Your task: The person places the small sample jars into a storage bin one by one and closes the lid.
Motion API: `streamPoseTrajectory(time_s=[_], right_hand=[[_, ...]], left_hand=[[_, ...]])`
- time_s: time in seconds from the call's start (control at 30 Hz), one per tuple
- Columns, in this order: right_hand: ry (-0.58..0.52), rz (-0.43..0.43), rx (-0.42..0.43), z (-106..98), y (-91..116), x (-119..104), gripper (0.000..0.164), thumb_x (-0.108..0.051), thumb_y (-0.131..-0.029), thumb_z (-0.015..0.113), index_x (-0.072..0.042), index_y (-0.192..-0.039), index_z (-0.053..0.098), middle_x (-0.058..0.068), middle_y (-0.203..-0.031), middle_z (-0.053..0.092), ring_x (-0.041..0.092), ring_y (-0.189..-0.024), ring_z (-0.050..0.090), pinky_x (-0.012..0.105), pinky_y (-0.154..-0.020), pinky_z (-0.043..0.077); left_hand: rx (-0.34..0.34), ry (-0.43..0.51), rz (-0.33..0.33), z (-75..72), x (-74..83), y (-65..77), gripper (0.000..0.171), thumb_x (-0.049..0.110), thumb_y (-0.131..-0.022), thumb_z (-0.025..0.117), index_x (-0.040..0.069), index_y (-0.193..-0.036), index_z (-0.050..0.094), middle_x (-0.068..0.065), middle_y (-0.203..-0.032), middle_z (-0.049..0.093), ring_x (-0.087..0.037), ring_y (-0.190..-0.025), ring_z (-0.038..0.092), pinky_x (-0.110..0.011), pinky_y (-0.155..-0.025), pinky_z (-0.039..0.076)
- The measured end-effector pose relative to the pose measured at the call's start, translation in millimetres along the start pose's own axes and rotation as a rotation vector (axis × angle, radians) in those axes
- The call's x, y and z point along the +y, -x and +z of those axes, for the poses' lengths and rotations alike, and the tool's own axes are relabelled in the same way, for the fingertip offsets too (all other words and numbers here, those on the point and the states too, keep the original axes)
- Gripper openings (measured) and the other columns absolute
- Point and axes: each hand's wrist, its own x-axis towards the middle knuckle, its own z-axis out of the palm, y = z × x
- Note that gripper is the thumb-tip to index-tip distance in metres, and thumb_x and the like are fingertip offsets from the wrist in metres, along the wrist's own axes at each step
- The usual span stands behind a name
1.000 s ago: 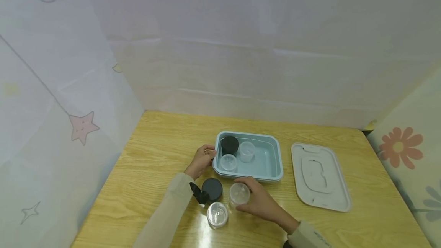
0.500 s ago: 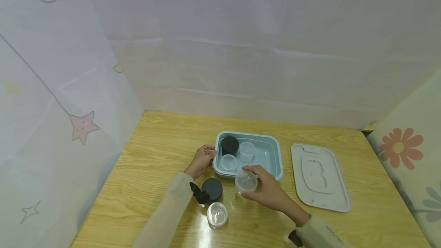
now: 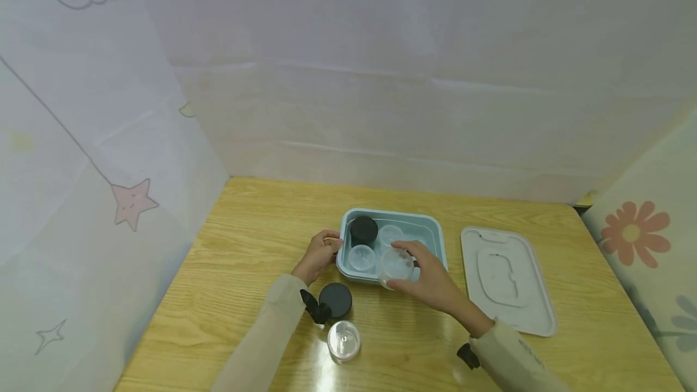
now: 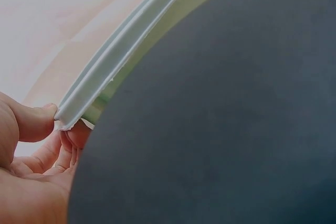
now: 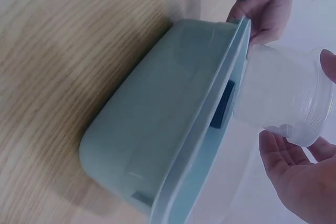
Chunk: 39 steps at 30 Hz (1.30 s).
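Note:
My left hand (image 3: 317,257) pinches the left rim of a light-blue plastic tub (image 3: 405,214), thumb on the outside; the left wrist view shows the thumb against this rim (image 4: 118,51). In my right hand (image 3: 435,283) is a clear plastic jar (image 3: 395,264), held by its sides over the tub's front rim. From the right wrist view, the jar (image 5: 281,90) tilts at the tub's opening, above its wall (image 5: 147,108). Inside the tub stand a black-topped jar (image 3: 363,230) and two clear jars, one front left (image 3: 362,257), the other partly hidden behind the held jar.
Before the tub, a black-topped jar (image 3: 339,300) and a clear jar (image 3: 344,340) stand on the wooden table (image 3: 245,247). A white lid (image 3: 509,280) lies to the right. Patterned sheets (image 3: 381,107) rise behind and at both sides. A dark round surface (image 4: 210,108) fills much of the left wrist view.
The right hand has carried the clear jar from the table up and forward to above the tub's front rim. My left hand stays on the left rim.

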Motion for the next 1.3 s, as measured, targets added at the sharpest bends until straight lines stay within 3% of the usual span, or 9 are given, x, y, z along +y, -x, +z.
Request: streamPoseTrajectory(time_s=[0.37, 0.7, 0.93, 1.17, 1.3], right_hand=[[-0.012, 0.070, 0.020, 1.5, -14.1, 15.0, 0.063, -0.017, -0.077, 0.080, 0.002, -0.130, 0.051, 0.020, -0.128, 0.055, 0.037, -0.117, 0.052, 0.050, -0.086, 0.051], [-0.025, 0.141, 0.015, 16.8, -22.6, 34.8, 0.064, -0.016, -0.074, 0.081, 0.000, -0.128, 0.052, 0.020, -0.126, 0.055, 0.034, -0.115, 0.053, 0.048, -0.086, 0.050], [0.002, 0.164, 0.001, 22.6, -23.2, 42.2, 0.063, -0.018, -0.073, 0.082, 0.001, -0.126, 0.053, 0.020, -0.124, 0.056, 0.032, -0.109, 0.055, 0.046, -0.085, 0.049], [0.017, 0.167, -0.060, 25.3, -26.6, 50.4, 0.064, -0.021, -0.076, 0.080, 0.002, -0.128, 0.051, 0.020, -0.128, 0.054, 0.034, -0.112, 0.054, 0.048, -0.088, 0.049], [0.025, 0.161, -0.067, 27.3, -30.1, 51.7, 0.064, -0.019, -0.076, 0.080, 0.002, -0.129, 0.051, 0.021, -0.128, 0.054, 0.035, -0.112, 0.054, 0.049, -0.090, 0.048]], left_hand=[[0.016, -0.020, 0.030, 1.7, -0.5, 1.4, 0.023, 0.000, -0.096, 0.048, -0.006, -0.118, 0.048, -0.010, -0.094, 0.059, -0.013, -0.075, 0.057, -0.023, -0.062, 0.049], [-0.001, -0.013, 0.024, 0.8, 2.4, 2.7, 0.027, 0.000, -0.097, 0.047, -0.009, -0.122, 0.046, -0.013, -0.098, 0.059, -0.014, -0.078, 0.057, -0.024, -0.064, 0.050], [-0.018, -0.019, 0.035, 4.9, 22.2, 24.6, 0.027, -0.001, -0.096, 0.047, -0.012, -0.121, 0.044, -0.017, -0.099, 0.059, -0.016, -0.079, 0.057, -0.025, -0.066, 0.050], [0.004, -0.011, 0.021, 0.7, -0.7, 2.2, 0.026, 0.003, -0.098, 0.048, -0.008, -0.122, 0.046, -0.010, -0.095, 0.057, -0.013, -0.075, 0.056, -0.025, -0.065, 0.050], [0.017, -0.009, 0.022, 1.6, -0.9, 1.6, 0.025, 0.002, -0.097, 0.048, -0.006, -0.120, 0.047, -0.007, -0.092, 0.057, -0.012, -0.074, 0.056, -0.024, -0.064, 0.050]])
